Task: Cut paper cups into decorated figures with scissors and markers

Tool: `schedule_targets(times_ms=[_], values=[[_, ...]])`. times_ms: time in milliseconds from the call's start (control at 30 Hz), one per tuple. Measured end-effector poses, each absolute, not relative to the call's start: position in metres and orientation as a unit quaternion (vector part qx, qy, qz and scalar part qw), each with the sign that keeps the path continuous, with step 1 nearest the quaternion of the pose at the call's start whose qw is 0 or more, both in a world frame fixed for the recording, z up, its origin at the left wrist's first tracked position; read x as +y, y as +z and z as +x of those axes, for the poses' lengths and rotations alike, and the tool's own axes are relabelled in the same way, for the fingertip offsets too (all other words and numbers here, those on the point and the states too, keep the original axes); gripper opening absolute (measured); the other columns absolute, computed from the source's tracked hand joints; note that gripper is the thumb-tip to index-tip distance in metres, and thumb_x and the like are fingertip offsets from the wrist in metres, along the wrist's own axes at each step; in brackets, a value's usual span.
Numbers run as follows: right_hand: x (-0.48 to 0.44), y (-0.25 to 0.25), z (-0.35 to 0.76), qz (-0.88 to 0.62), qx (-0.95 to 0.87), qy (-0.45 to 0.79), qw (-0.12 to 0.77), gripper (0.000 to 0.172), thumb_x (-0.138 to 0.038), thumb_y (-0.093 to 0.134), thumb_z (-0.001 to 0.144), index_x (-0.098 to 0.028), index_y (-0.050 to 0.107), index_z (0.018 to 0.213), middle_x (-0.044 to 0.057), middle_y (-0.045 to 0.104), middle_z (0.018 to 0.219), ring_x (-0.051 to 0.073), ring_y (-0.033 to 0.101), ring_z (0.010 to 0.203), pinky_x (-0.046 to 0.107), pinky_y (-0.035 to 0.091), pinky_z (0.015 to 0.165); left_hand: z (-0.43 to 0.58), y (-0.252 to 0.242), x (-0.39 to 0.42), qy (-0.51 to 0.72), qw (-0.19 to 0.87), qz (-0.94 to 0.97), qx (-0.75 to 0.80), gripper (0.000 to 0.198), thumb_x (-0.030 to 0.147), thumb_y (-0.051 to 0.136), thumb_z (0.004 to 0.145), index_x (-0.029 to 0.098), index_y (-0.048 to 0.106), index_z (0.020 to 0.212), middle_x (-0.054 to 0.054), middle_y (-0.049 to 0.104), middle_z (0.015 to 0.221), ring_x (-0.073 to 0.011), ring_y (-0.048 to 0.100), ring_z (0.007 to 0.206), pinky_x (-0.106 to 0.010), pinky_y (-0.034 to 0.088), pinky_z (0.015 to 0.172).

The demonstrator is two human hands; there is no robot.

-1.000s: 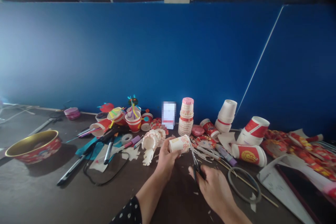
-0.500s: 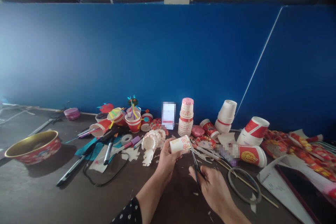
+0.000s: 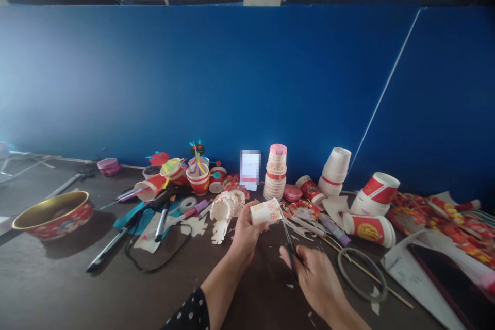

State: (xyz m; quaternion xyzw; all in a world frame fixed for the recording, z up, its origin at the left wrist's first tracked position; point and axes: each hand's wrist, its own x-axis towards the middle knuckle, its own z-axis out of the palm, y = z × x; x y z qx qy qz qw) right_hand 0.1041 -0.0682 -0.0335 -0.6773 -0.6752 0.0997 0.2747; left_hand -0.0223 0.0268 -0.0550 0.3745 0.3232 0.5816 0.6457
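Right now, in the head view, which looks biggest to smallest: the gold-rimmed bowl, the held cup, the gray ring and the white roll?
1. gold-rimmed bowl
2. gray ring
3. held cup
4. white roll
Real sizes may differ.

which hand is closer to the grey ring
Right. The right hand, holding scissors, is just left of the ring; the left hand, holding a cup, is farther left.
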Motion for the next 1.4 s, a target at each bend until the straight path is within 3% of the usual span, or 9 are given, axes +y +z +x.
schedule_targets(times_ms=[233, 467, 767, 967, 1067, 1200, 1400], values=[[-0.068, -0.033, 0.106, -0.671, -0.684, 0.092, 0.272, 0.045, -0.048, 0.033, 0.084, -0.020, 0.050, 0.053, 0.001, 0.057, 0.048, 0.013, 0.051, 0.046, 0.022, 0.027, 0.046, -0.025, -0.052, 0.027, 0.583, 0.647, 0.375, 0.317, 0.058, 0.004, 0.066, 0.047, 0.019, 0.045, 0.100, -0.002, 0.060, 0.081, -0.0119, 0.054, 0.066, -0.022, 0.042, 0.058], [-0.070, -0.032, 0.105, -0.671, -0.686, 0.094, 0.265, 0.045, -0.048, 0.034, 0.084, -0.019, 0.049, 0.053, 0.003, 0.059, 0.049, 0.014, 0.052, 0.047, 0.023, 0.027, 0.047, -0.029, -0.047, 0.027, 0.596, 0.630, 0.381, 0.321, 0.056, 0.003, 0.065, 0.046, 0.019, 0.049, 0.097, -0.001, 0.059, 0.082, -0.0134, 0.055, 0.073, -0.023, 0.044, 0.063], [-0.070, -0.036, 0.105, -0.664, -0.692, 0.082, 0.271, 0.043, -0.046, 0.034, 0.085, -0.020, 0.048, 0.053, 0.002, 0.058, 0.048, 0.013, 0.050, 0.044, 0.022, 0.026, 0.046, -0.029, -0.044, 0.025, 0.586, 0.624, 0.396, 0.333, 0.057, 0.005, 0.064, 0.049, 0.019, 0.047, 0.101, -0.002, 0.059, 0.083, -0.0134, 0.055, 0.070, -0.021, 0.043, 0.056], [-0.069, -0.036, 0.107, -0.665, -0.693, 0.080, 0.265, 0.042, -0.045, 0.034, 0.085, -0.020, 0.049, 0.055, 0.003, 0.059, 0.049, 0.014, 0.051, 0.045, 0.022, 0.026, 0.044, -0.030, -0.048, 0.029, 0.574, 0.637, 0.404, 0.319, 0.070, 0.008, 0.070, 0.044, 0.020, 0.043, 0.107, -0.001, 0.059, 0.082, -0.0131, 0.055, 0.066, -0.022, 0.042, 0.056], [-0.069, -0.035, 0.108, -0.664, -0.694, 0.083, 0.265, 0.041, -0.045, 0.033, 0.085, -0.020, 0.051, 0.057, 0.003, 0.060, 0.051, 0.014, 0.053, 0.046, 0.022, 0.028, 0.045, -0.032, -0.046, 0.025, 0.561, 0.671, 0.393, 0.284, 0.073, 0.016, 0.071, 0.050, 0.023, 0.037, 0.114, -0.002, 0.058, 0.086, -0.0131, 0.057, 0.065, -0.022, 0.040, 0.054], [-0.069, -0.036, 0.108, -0.670, -0.694, 0.066, 0.253, 0.041, -0.044, 0.034, 0.085, -0.020, 0.051, 0.057, 0.004, 0.062, 0.053, 0.015, 0.055, 0.048, 0.023, 0.029, 0.047, -0.033, -0.043, 0.023, 0.535, 0.698, 0.369, 0.303, 0.059, 0.042, 0.060, 0.067, 0.022, 0.034, 0.116, -0.004, 0.059, 0.084, -0.0144, 0.060, 0.058, -0.021, 0.036, 0.047], [-0.070, -0.038, 0.109, -0.670, -0.699, 0.047, 0.246, 0.040, -0.043, 0.036, 0.085, -0.020, 0.051, 0.056, 0.004, 0.062, 0.051, 0.015, 0.056, 0.048, 0.023, 0.028, 0.047, -0.028, -0.048, 0.029, 0.537, 0.660, 0.387, 0.356, 0.053, 0.044, 0.063, 0.064, 0.017, 0.042, 0.105, -0.004, 0.060, 0.075, -0.0134, 0.059, 0.049, -0.020, 0.033, 0.042]])
